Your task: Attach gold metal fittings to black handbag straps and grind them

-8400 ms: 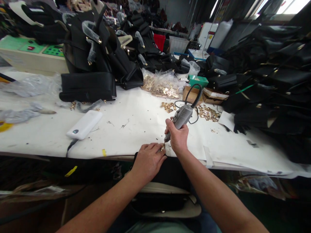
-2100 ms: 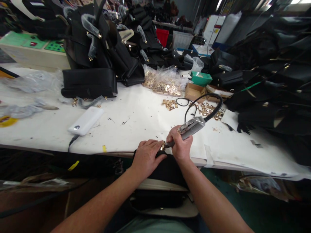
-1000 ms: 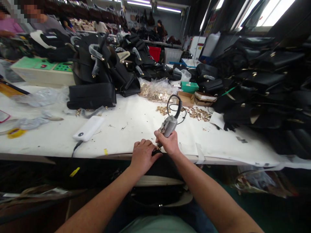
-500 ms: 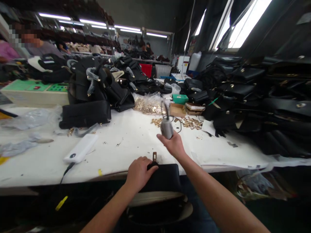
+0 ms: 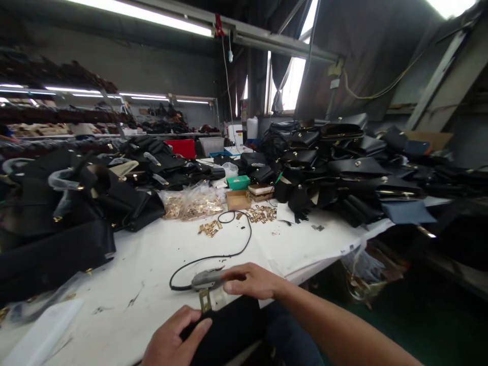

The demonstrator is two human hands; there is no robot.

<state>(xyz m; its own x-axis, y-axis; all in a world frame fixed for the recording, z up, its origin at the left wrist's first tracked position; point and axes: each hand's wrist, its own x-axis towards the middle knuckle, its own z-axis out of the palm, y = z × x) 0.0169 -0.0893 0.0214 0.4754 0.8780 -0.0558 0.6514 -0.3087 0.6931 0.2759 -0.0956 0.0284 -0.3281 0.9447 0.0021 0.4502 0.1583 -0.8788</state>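
Observation:
My left hand (image 5: 176,336) is closed on the edge of a black bag (image 5: 234,325) at the table's front, thumb on top. Beside its fingertips, a brass-coloured clasp plate (image 5: 205,301) with a rectangular slot stands up from the bag's edge. The fingers of my right hand (image 5: 251,281) are closed on the right end of a grey corded hand tool (image 5: 206,279), which lies level just beyond the clasp plate. Its working tip is hidden by the hand. A black cable (image 5: 213,256) runs from the tool's left end and loops back across the table.
Loose gold-coloured metal fittings (image 5: 209,229) lie mid-table near a plastic bag of fittings (image 5: 198,201). Behind are an open cardboard box (image 5: 238,200) and a green box (image 5: 238,182). Black bags (image 5: 125,193) crowd the left, with another heap (image 5: 328,168) on the right.
My right hand has brought the grey tool down and nearer, turning it from upright to level beside the clasp plate. My left hand still grips the bag. The head view has swung right.

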